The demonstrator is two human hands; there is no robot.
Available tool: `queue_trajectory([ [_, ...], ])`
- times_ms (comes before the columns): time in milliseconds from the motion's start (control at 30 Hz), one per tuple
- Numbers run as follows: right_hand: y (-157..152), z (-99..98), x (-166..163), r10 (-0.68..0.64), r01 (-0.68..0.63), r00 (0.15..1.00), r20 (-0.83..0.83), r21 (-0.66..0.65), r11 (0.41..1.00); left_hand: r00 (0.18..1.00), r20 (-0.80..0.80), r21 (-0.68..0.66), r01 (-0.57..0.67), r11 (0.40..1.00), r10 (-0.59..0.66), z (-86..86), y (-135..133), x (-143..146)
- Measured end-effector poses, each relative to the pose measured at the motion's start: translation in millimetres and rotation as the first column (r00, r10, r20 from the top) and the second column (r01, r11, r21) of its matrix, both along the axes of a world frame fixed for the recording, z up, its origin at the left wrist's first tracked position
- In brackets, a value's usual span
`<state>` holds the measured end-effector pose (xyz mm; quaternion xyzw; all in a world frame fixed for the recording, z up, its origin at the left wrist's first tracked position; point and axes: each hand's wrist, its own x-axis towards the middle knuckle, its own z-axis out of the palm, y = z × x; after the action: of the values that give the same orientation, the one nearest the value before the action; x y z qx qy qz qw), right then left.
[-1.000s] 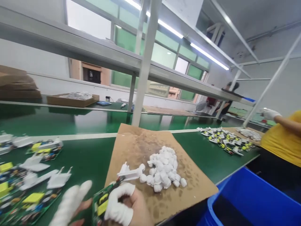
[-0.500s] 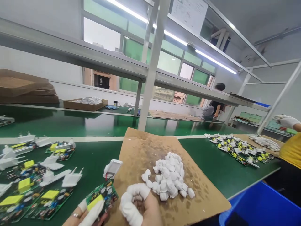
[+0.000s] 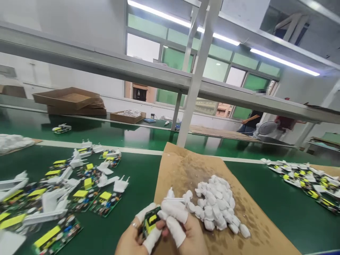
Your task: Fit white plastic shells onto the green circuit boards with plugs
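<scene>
Both my hands meet at the bottom middle and pinch one small green circuit board point(image 3: 149, 222) with a yellow part and a white plug piece point(image 3: 172, 197) on top. My left hand point(image 3: 135, 236) grips its left side; white finger cots cover some fingertips and a ring shows. My right hand point(image 3: 183, 228) closes over its right side with cotted fingers. Just right of them a heap of small white caps point(image 3: 215, 209) lies on a brown cardboard sheet point(image 3: 186, 166).
Several finished boards with white plugs point(image 3: 79, 184) lie on the green belt point(image 3: 138, 170) to the left; more boards point(image 3: 305, 177) lie far right. A white post point(image 3: 196, 81) rises behind the cardboard. Cardboard trays point(image 3: 69, 101) are stacked at the back left. People stand far right.
The view has swung left, so the blue bin and the person in yellow have left the frame. My right hand has joined the left on the board, now held between both.
</scene>
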<state>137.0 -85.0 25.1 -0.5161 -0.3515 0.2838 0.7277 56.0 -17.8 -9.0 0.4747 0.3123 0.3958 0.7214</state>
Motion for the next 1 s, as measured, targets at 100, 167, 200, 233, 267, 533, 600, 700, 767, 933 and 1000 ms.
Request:
queue_trajectory([
  [100,-3,2.1,1,-0.045,0.048,0.997,0.056,-0.051,0.998,0.995,-0.088,0.076,0.062,0.995,-0.055,2.2,-3,0],
  [167,-5,2.6,6,-0.063,0.073,0.992,0.110,-0.096,0.993,0.987,-0.155,0.173,0.065,0.983,-0.038,7.2,-7,0],
  [200,-6,2.6,8,-0.070,0.091,0.982,0.175,-0.119,0.989,0.982,-0.187,0.217,0.075,0.973,-0.034,10.2,-10,0],
  [233,-6,2.4,11,-0.078,0.117,0.960,0.270,-0.133,0.984,0.976,-0.216,0.249,0.089,0.964,-0.035,13.1,-12,-1],
  [267,-7,2.2,13,-0.094,0.155,0.920,0.381,-0.133,0.979,0.972,-0.234,0.267,0.099,0.959,-0.035,15.4,-14,-1],
  [533,-10,4.7,10,-0.282,0.301,0.329,0.901,0.183,0.936,0.983,-0.180,0.211,0.074,0.975,-0.036,13.2,-20,-1],
  [600,-8,5.6,8,-0.286,0.282,0.214,0.934,0.222,0.933,0.985,-0.170,0.214,0.053,0.975,-0.017,12.0,-20,-1],
  [700,-7,4.2,6,-0.283,0.265,0.108,0.953,0.247,0.932,0.962,-0.270,0.302,0.039,0.952,0.047,12.8,-19,-2],
  [767,-9,-0.9,6,-0.247,0.274,0.124,0.961,0.206,0.939,0.963,-0.263,0.285,0.027,0.958,0.051,15.0,-18,-2],
  [933,-13,-26.4,1,-0.213,0.460,0.476,0.853,-0.035,0.887,0.999,0.016,0.044,-0.034,0.998,0.033,21.5,-19,0],
  [1000,-10,-33.0,-4,-0.173,0.449,0.585,0.792,-0.138,0.883,0.996,0.079,0.015,-0.040,0.999,0.039,23.2,-22,-2],
])
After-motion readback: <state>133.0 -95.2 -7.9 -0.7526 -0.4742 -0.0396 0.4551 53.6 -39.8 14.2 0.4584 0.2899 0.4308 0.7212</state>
